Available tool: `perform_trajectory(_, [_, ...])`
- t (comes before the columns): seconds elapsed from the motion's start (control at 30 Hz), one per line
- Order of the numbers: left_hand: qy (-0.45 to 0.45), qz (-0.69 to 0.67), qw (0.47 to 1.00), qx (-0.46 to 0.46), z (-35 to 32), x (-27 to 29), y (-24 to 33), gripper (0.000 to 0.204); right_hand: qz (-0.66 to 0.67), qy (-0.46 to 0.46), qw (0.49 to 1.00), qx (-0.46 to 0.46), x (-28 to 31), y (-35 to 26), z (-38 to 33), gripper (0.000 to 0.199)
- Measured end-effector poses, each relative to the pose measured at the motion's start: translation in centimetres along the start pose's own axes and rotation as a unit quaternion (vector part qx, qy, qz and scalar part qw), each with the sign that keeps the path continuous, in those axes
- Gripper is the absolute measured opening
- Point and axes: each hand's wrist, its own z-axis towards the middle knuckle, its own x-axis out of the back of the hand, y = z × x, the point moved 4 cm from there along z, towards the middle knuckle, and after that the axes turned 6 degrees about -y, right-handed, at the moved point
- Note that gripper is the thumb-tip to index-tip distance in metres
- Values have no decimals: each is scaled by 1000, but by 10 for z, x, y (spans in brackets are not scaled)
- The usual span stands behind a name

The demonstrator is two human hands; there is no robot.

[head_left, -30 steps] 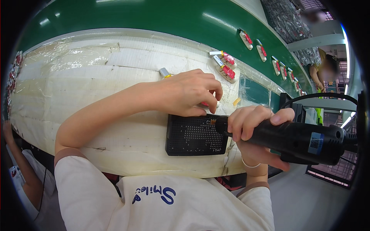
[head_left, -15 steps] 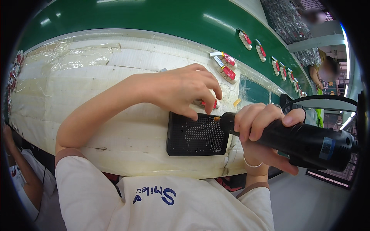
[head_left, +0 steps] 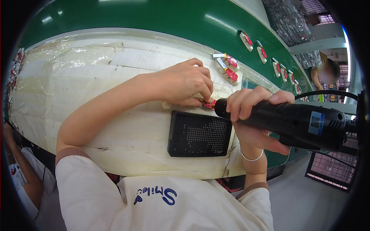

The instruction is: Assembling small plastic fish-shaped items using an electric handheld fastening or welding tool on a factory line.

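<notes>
My right hand [head_left: 250, 107] is wrapped round a black corded electric screwdriver [head_left: 296, 121], held nearly level. The screwdriver's front end meets a small red-and-white assembly [head_left: 210, 104] on the table, and its bit is hidden there. With bent fingers, my left hand [head_left: 189, 82] grips this assembly from the left and covers most of it. Just below both hands lies a black tray [head_left: 178, 134] with rows of small holes, many filled with tiny silvery screws.
Two similar red-and-white assemblies [head_left: 230, 74] lie beyond my hands. Several more [head_left: 262, 54] stand along the green surface [head_left: 173, 17]. Tape and pale sheeting [head_left: 88, 84] cover the near tabletop. The cord [head_left: 327, 92] arcs at right. Other people are at the far right and left edge.
The screwdriver has moved from the tray's upper edge, away from me, to the red-and-white assembly. My left fingers, spread above it before, have closed on it.
</notes>
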Motion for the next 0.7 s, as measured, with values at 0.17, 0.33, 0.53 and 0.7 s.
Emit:
perform_trajectory(0.17, [-3,-9,1000,-2,-2,4,-1,12,-44,12,998,-35,-5,-1,4,63])
perform_trajectory(0.33, [-15,6,1000,0,-4,4,-3,14,-62,13,996,-55,-7,0,3,60])
perform_trajectory(0.53, [-20,7,1000,3,-4,4,-1,15,-32,1,998,-45,-6,2,3,59])
perform_trajectory(0.7, [-5,1,1000,3,-3,0,0,15,-98,65,993,-13,-8,2,2,84])
